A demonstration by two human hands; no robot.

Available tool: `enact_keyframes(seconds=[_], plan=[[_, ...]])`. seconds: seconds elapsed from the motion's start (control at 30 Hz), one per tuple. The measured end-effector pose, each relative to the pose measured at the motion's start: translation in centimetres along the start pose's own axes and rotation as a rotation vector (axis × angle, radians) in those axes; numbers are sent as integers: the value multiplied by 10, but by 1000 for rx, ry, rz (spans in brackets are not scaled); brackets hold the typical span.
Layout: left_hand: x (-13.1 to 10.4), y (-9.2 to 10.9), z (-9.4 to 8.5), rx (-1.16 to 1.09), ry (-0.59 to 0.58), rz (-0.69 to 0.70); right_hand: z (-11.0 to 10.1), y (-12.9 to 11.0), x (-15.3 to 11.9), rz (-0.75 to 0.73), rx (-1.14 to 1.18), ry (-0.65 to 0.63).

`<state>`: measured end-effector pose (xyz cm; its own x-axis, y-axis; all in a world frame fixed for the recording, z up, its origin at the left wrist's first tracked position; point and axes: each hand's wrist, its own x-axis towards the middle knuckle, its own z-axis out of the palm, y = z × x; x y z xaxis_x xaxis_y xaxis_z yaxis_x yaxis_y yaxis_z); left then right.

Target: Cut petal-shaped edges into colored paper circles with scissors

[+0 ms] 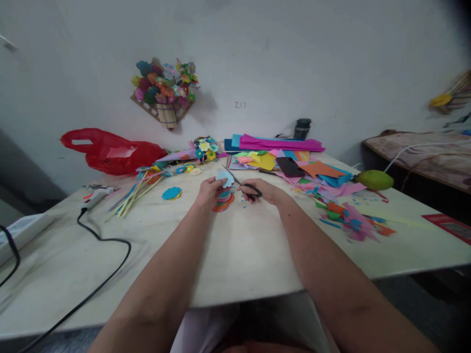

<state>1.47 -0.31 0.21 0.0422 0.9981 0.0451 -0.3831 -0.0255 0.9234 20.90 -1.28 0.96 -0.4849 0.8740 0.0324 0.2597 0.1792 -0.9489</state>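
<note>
Between the fingers of my left hand (209, 190) is a light blue paper cutout (225, 178) with a scalloped edge. My right hand (262, 190) grips black-handled scissors (252, 188), their blades pointing up and left toward the cutout's right side. Whether the blades touch the paper, I cannot tell. Below the cutout, a few coloured paper shapes (223, 205), orange lowest, lie partly hidden by my left hand. Tiny blue scraps (245, 200) are scattered near my right hand. Left of my hands sits a blue scalloped paper piece (171, 192) with yellow under it.
A red plastic bag (110, 152), stick bundle (136, 192) and glue gun (97, 196) with black cord lie left. Coloured sheets (279, 143) and a dark phone (290, 167) are behind my right hand. Paper scraps (353, 220), a green mango-like fruit (374, 180) and a dark cup (302, 128) stand right.
</note>
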Motion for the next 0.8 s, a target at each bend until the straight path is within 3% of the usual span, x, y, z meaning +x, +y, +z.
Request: enact_keyframes(seconds=[0.8], plan=[[0,-1,-1,-26,-23,4,-1,3,2,-21,-12,-24]])
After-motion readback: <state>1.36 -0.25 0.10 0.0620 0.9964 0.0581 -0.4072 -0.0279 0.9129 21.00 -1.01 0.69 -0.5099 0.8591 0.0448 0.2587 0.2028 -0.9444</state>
